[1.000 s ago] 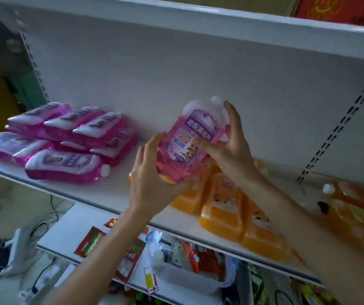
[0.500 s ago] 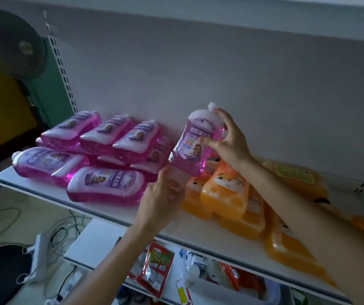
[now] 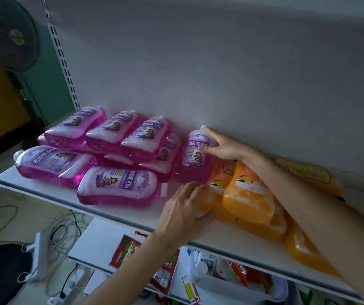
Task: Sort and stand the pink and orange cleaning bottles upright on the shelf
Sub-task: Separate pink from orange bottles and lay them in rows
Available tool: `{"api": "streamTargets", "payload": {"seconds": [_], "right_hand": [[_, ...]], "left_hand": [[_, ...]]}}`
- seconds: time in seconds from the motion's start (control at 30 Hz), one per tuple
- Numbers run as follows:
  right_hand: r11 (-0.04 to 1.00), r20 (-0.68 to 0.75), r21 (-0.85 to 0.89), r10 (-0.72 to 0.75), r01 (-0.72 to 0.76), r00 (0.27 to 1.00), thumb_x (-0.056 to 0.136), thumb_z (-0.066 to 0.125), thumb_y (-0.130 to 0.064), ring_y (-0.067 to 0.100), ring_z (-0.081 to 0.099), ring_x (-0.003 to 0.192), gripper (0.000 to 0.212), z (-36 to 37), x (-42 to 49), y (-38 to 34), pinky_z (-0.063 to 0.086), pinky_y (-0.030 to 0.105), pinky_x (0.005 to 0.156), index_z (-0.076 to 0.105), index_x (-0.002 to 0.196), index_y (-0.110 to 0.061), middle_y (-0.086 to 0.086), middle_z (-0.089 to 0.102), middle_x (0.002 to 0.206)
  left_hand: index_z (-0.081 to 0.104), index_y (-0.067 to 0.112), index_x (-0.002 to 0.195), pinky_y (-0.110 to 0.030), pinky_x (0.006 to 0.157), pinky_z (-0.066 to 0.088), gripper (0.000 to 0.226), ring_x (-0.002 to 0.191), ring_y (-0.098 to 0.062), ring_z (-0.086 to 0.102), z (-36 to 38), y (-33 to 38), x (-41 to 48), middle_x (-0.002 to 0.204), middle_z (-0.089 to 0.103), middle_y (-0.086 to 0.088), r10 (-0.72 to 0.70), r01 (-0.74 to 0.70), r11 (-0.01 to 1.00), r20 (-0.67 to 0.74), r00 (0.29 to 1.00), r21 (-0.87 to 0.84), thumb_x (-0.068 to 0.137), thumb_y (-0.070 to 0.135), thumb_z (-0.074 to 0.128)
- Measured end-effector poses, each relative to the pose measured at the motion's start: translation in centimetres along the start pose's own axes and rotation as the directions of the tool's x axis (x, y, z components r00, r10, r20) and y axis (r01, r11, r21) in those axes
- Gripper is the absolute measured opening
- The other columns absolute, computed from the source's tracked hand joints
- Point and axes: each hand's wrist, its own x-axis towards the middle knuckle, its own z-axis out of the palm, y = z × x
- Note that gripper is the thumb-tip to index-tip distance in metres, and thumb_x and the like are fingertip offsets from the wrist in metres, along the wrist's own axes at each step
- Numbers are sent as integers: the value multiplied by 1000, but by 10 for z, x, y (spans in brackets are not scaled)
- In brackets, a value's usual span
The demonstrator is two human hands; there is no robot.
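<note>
Near the frame's centre, on the white shelf (image 3: 44, 194), the right hand (image 3: 223, 147) fingers pinch an upright pink bottle (image 3: 195, 159) near its neck. Left hand (image 3: 184, 213), fingers spread, steadies the orange bottles (image 3: 248, 194) lying beside it. Standing step underway; next, probably release it squarely.

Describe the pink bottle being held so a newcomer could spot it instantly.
On the white shelf, find the pile of pink bottles at left. At its right edge, the right hand grips one pink bottle. It alone stands upright; the others lie flat.
</note>
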Motion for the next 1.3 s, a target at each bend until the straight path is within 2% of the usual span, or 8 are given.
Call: {"api": "streamTargets", "payload": {"seconds": [0.07, 0.13, 0.33, 0.5, 0.67, 0.93, 1.1, 1.3], "right_hand": [[937, 44, -348, 41, -23, 998, 94, 46, -45, 27, 33, 137, 60, 6, -3, -1, 28, 36, 111, 27, 146, -23, 3, 34, 150], [850, 41, -526, 50, -21, 998, 96, 40, -48, 30, 37, 133, 51, 12, -8, -4, 31, 41, 109, 36, 141, -25, 5, 40, 147], [950, -246, -311, -53, -27, 968, 90, 55, -43, 26, 47, 126, 50, -18, -41, -22, 40, 38, 101, 51, 132, -17, 8, 52, 136], [837, -142, -432, 305, -336, 942, 79, 56, -62, 32, 43, 125, 69, -41, -87, -12, 42, 40, 97, 46, 134, -21, 11, 44, 138], [871, -212, -352, 282, -343, 936, 77, 59, -43, 29, 49, 106, 37, -31, -106, 3, 43, 35, 81, 63, 103, -16, 9, 51, 113], [939, -277, -175, 241, -296, 930, 77, 65, -37, 20, 62, 83, 29, -54, -113, 26, 50, 29, 70, 70, 93, -14, 4, 67, 91], [932, -339, -178, 243, -316, 909, 74, 66, -33, 20, 59, 87, 26, -77, -119, 53, 50, 33, 78, 69, 94, -16, 1, 64, 95], [945, -306, -207, 183, -253, 934, 80, 63, -41, 21, 54, 108, 39, -86, -133, 81, 46, 42, 93, 62, 114, -21, 0, 57, 122]], "left_hand": [[66, 17, 104, -26, 56, 53, 42, 74, -19, 65, 2, 2, 2, 101, 65, -4, 27, -26, 999, 31, 999, -30, 76, 45, 53], [66, 17, 101, -25, 55, 53, 40, 69, -19, 66, 2, 2, 5, 97, 66, -3, 50, -48, 998, 50, 997, -44, 76, 45, 53], [69, 22, 93, -22, 62, 52, 29, 75, -18, 68, -2, 8, 14, 98, 69, 1, 106, -104, 992, 28, 994, -67, 69, 38, 62], [68, 14, 85, -28, 53, 52, 13, 68, -17, 64, 14, 21, 29, 89, 68, 3, 180, -177, 977, 21, 983, -120, 75, 14, 59], [68, 12, 85, -18, 60, 47, 12, 66, -14, 63, 28, 33, 37, 90, 68, 5, 184, -176, 972, 35, 982, -155, 75, 9, 62], [64, 15, 89, -26, 62, 46, 21, 65, -26, 60, 33, 38, 43, 95, 68, 4, 207, -193, 974, 124, 970, -118, 80, 30, 51], [61, 15, 94, -30, 60, 48, 19, 67, -27, 62, 39, 42, 45, 95, 69, 0, 188, -182, 982, 141, 972, -55, 78, 27, 58], [62, 15, 103, -33, 72, 42, 61, 86, -28, 60, 47, 75, 57, 104, 66, -4, -95, 64, 982, 165, 982, 179, 76, 60, 32]]}}
